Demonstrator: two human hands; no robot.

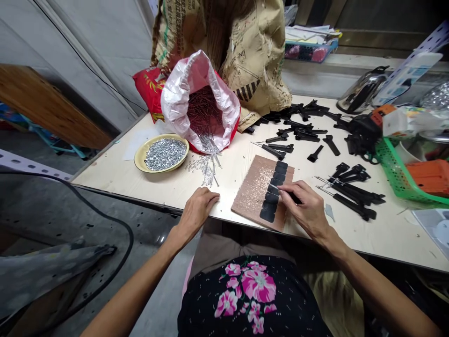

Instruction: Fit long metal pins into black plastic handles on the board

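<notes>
My right hand (305, 206) pinches a black plastic handle (293, 196) with a thin metal rod (273, 186). The rod points left over a row of rounded black pads (270, 205) on a brown board (245, 201). Small pale specks cover the board to the left of the pads. My left hand (198, 206) rests at the table's front edge, its fingers curled; what they hold, if anything, is hidden. Just beyond it lie long metal pins (210, 175) and scattered small metal bits (198, 164). More black handles with rods (354, 194) lie to the right of my right hand.
A yellow dish (138, 159) holds many small metal pieces. Behind it, an open red-and-white bag (175, 98) of pins leans against brown paper sacks (259, 61). Loose black parts (305, 131) spread across the back. A green basket (389, 164) and a kettle (363, 89) stand right.
</notes>
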